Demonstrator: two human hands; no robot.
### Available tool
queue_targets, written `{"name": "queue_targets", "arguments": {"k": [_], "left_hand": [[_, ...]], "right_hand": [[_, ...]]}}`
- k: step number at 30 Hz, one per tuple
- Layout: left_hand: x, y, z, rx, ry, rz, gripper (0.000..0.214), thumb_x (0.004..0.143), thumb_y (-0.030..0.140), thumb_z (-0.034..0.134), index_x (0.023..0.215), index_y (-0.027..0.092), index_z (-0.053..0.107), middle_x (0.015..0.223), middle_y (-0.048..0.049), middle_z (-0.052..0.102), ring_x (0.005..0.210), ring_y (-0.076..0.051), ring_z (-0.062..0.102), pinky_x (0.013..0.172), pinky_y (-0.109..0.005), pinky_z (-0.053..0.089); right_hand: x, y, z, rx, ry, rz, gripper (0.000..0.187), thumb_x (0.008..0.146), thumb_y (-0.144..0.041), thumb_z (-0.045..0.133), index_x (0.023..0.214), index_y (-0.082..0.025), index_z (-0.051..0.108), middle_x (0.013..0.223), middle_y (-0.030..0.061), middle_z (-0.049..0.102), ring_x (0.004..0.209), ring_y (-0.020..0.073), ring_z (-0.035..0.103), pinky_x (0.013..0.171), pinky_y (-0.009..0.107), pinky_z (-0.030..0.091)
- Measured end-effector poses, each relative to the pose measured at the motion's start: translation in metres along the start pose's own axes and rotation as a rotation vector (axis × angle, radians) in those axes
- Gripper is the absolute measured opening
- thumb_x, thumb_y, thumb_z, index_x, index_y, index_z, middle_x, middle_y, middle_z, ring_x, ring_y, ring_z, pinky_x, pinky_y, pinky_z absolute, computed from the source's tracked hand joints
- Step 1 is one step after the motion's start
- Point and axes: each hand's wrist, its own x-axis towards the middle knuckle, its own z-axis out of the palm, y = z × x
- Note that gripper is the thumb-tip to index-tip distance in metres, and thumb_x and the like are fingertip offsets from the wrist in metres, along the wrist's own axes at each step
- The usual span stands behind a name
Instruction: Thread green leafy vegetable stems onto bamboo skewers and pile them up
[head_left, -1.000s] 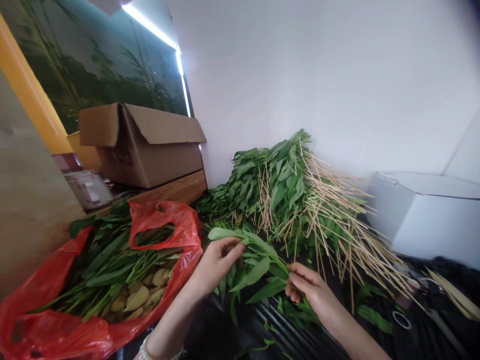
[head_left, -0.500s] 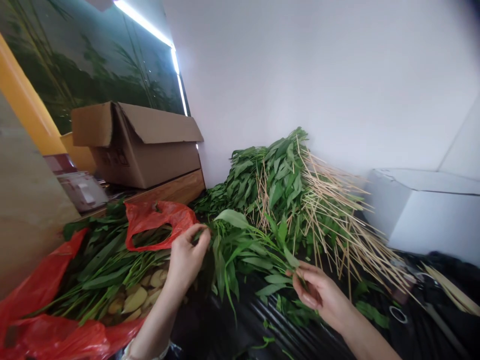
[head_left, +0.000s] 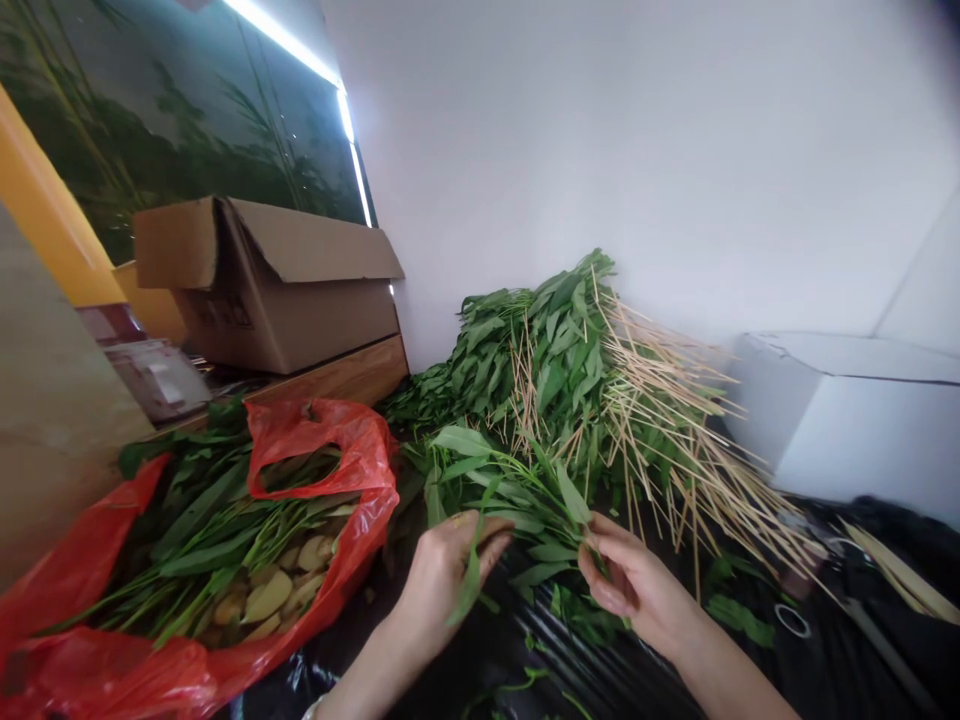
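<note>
A bunch of long-leaved greens that look like water spinach (head_left: 487, 480) lies fanned out at the centre. My right hand (head_left: 637, 580) pinches stem ends at its right side. Fingers closed, my left hand (head_left: 442, 570) is at the bunch's near left edge; a narrow green leaf hangs over its fingers, and the fingertips are partly hidden. Behind both hands rises a heap of leafy greens threaded on thin bamboo skewers (head_left: 675, 430), with bare stick ends pointing right. A red plastic bag (head_left: 375, 490) on the left holds loose greens and sliced pale pieces like potato (head_left: 268, 597).
An open cardboard box (head_left: 322, 310) stands on a wooden ledge at the back left. At the right is a white box (head_left: 870, 430), with a roll of tape (head_left: 793, 621) nearer me. Black plastic sheeting (head_left: 420, 660) with leaf scraps covers the work surface.
My left hand has moved right and toward me, from beside the red bag to the bunch, and a leaf now hangs over it. My right hand stays nearly in place, still pinching stems.
</note>
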Motion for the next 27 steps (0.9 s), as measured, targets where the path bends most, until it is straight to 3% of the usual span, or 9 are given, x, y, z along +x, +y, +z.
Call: {"name": "queue_targets", "arguments": {"k": [3, 8, 13, 16, 19, 22, 24, 27], "left_hand": [[0.014, 0.005, 0.002, -0.067, 0.062, 0.126, 0.021, 0.093, 0.019, 0.053, 0.108, 0.020, 0.067, 0.097, -0.0070, 0.072, 0.088, -0.015, 0.068, 0.076, -0.024, 0.054], [0.041, -0.006, 0.002, -0.044, 0.064, 0.201, 0.018, 0.091, 0.015, 0.055, 0.102, 0.019, 0.068, 0.104, -0.0075, 0.071, 0.096, -0.017, 0.067, 0.085, -0.031, 0.055], [0.043, -0.011, 0.002, 0.082, 0.084, 0.152, 0.017, 0.090, 0.017, 0.055, 0.104, 0.020, 0.064, 0.127, -0.0124, 0.058, 0.109, -0.022, 0.060, 0.094, -0.040, 0.050], [0.037, -0.008, 0.000, 0.178, 0.043, 0.160, 0.018, 0.091, 0.019, 0.054, 0.106, 0.020, 0.064, 0.119, -0.0110, 0.060, 0.102, -0.020, 0.062, 0.087, -0.034, 0.052], [0.031, -0.005, -0.001, 0.217, -0.004, 0.234, 0.020, 0.093, 0.020, 0.052, 0.110, 0.020, 0.063, 0.095, -0.0053, 0.067, 0.082, -0.015, 0.065, 0.074, -0.026, 0.052], [0.029, -0.003, -0.002, 0.206, 0.073, 0.195, 0.019, 0.093, 0.018, 0.051, 0.107, 0.019, 0.064, 0.080, -0.0026, 0.067, 0.071, -0.013, 0.063, 0.068, -0.023, 0.050], [0.029, 0.000, -0.004, 0.259, 0.112, 0.131, 0.017, 0.092, 0.019, 0.051, 0.097, 0.019, 0.068, 0.081, -0.0039, 0.067, 0.072, -0.014, 0.063, 0.067, -0.023, 0.049], [0.032, 0.007, -0.010, 0.367, 0.056, 0.068, 0.017, 0.087, 0.017, 0.054, 0.083, 0.020, 0.071, 0.093, -0.0063, 0.066, 0.076, -0.017, 0.062, 0.062, -0.024, 0.048]], "right_hand": [[0.000, 0.000, 0.001, -0.018, -0.015, 0.017, 0.030, 0.074, -0.039, 0.071, 0.081, -0.021, 0.048, 0.051, -0.0057, 0.059, 0.027, 0.0004, 0.027, 0.031, 0.015, 0.012], [-0.001, 0.000, 0.002, -0.011, -0.083, 0.072, 0.032, 0.074, -0.040, 0.070, 0.081, -0.021, 0.045, 0.052, -0.0049, 0.061, 0.025, 0.0010, 0.029, 0.028, 0.015, 0.010], [-0.003, 0.000, 0.002, 0.005, -0.108, 0.077, 0.030, 0.075, -0.039, 0.069, 0.082, -0.021, 0.046, 0.053, -0.0046, 0.062, 0.024, 0.0019, 0.032, 0.028, 0.015, 0.010], [-0.004, 0.000, 0.004, 0.006, -0.110, 0.075, 0.031, 0.075, -0.040, 0.070, 0.081, -0.021, 0.046, 0.052, -0.0045, 0.061, 0.024, 0.0017, 0.032, 0.028, 0.016, 0.010], [-0.004, -0.001, 0.006, -0.013, -0.108, 0.058, 0.031, 0.075, -0.041, 0.070, 0.080, -0.021, 0.047, 0.052, -0.0047, 0.061, 0.025, 0.0015, 0.032, 0.028, 0.016, 0.010], [-0.004, -0.002, 0.007, -0.047, -0.082, 0.027, 0.030, 0.075, -0.042, 0.069, 0.082, -0.020, 0.050, 0.053, -0.0049, 0.060, 0.027, 0.0010, 0.031, 0.029, 0.016, 0.011], [-0.003, -0.003, 0.008, -0.075, -0.054, 0.011, 0.032, 0.074, -0.044, 0.070, 0.083, -0.020, 0.051, 0.052, -0.0049, 0.060, 0.027, 0.0009, 0.030, 0.030, 0.016, 0.012], [-0.003, -0.005, 0.009, -0.132, -0.025, -0.001, 0.034, 0.074, -0.046, 0.070, 0.084, -0.019, 0.052, 0.053, -0.0043, 0.061, 0.028, 0.0010, 0.031, 0.031, 0.016, 0.012]]}}
